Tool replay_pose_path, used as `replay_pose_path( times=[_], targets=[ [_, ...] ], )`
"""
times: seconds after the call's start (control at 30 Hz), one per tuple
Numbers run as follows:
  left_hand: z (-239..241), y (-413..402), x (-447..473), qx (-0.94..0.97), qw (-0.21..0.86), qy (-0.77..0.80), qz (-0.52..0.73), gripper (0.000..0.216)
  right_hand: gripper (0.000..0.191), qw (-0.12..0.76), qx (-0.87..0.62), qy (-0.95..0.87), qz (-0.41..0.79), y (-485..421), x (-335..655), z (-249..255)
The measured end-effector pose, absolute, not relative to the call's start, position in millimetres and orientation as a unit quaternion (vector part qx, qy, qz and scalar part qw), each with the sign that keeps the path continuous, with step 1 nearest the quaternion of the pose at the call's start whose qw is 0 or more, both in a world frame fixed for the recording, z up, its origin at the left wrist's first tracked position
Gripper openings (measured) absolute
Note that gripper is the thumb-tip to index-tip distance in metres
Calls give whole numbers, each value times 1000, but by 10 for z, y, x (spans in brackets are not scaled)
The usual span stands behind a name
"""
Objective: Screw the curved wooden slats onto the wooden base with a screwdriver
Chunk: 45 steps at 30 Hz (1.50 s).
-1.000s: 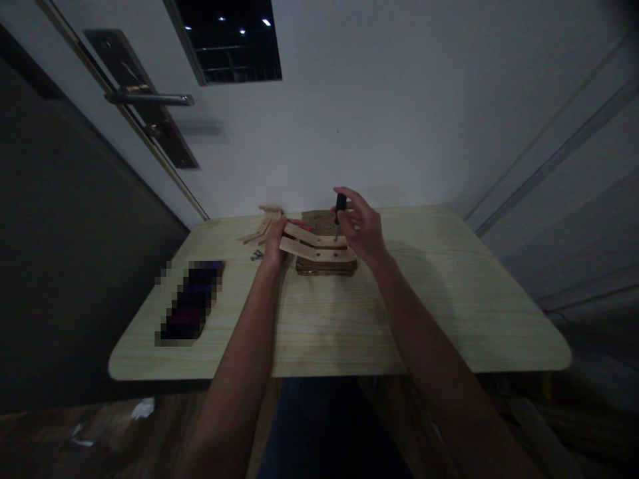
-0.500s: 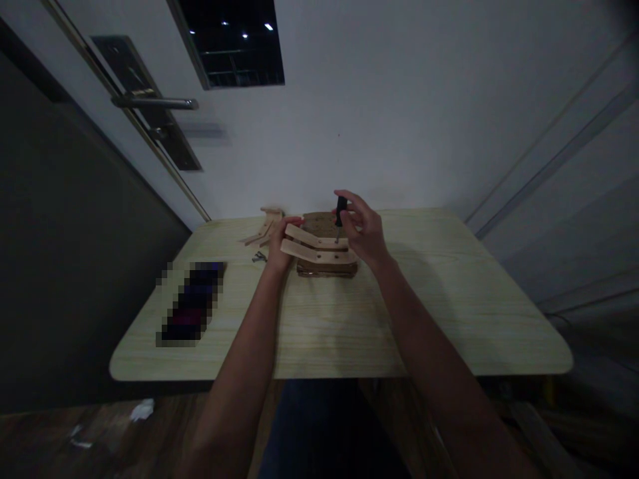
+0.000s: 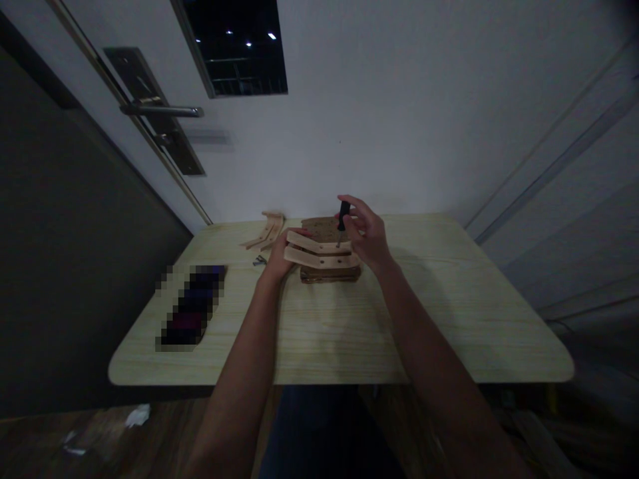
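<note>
My pale, bent wooden frame with two slats (image 3: 327, 261) is sitting over a brown block (image 3: 319, 229) on the light wood-grain table (image 3: 324, 332). My left hand (image 3: 282, 255) is gripping its left end, and my right hand (image 3: 368, 238) is pinching a black-handled screwdriver (image 3: 344, 214), tip pointing down at the far slat. Over left, another bent wooden piece (image 3: 272, 226), small grey metal bits (image 3: 259, 261) and a dark slab (image 3: 192, 309), pixelated past reading, are lying around.

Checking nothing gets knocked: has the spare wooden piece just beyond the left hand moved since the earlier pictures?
No, neither way: the wooden piece keeps its place relative to the back-left corner of the table.
</note>
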<state>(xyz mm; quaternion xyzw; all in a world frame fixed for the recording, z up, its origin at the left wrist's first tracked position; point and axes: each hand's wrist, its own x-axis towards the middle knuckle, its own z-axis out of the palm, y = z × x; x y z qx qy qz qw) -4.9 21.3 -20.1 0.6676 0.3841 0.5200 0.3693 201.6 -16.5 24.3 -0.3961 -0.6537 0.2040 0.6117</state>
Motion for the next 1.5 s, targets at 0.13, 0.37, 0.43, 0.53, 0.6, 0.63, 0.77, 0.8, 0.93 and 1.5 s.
replay_pose_path(
  times=[0.13, 0.37, 0.43, 0.53, 0.6, 0.63, 0.77, 0.8, 0.93, 1.5],
  targets=[
    [-198, 196, -57, 681, 385, 380, 493, 31, 43, 619, -387, -654, 197, -154, 2036, 253],
    [-112, 118, -62, 662, 455, 357, 477, 31, 42, 622, -391, -651, 192, -135, 2032, 255],
    [-80, 99, -75, 651, 476, 359, 470, 28, 41, 619, -394, -654, 183, -130, 2031, 250],
    [-55, 81, -95, 642, 493, 365, 460, 25, 40, 615, -402, -657, 167, -119, 2037, 236],
    [-56, 77, -101, 644, 493, 367, 456, 24, 39, 615, -405, -656, 162, -112, 2046, 226],
    [-60, 77, -101, 646, 490, 368, 455, 24, 39, 615, -405, -657, 163, -112, 2051, 224],
    [-76, 80, -96, 647, 492, 374, 447, 26, 41, 606, -396, -666, 181, -134, 2068, 237],
    [-78, 81, -95, 648, 492, 375, 445, 27, 42, 604, -389, -671, 185, -144, 2068, 246],
    [-90, 92, -103, 654, 481, 378, 444, 29, 43, 599, -368, -685, 191, -174, 2058, 281],
    [-90, 95, -90, 675, 479, 378, 415, 43, 36, 597, -370, -699, 132, -159, 2094, 288]
  ],
)
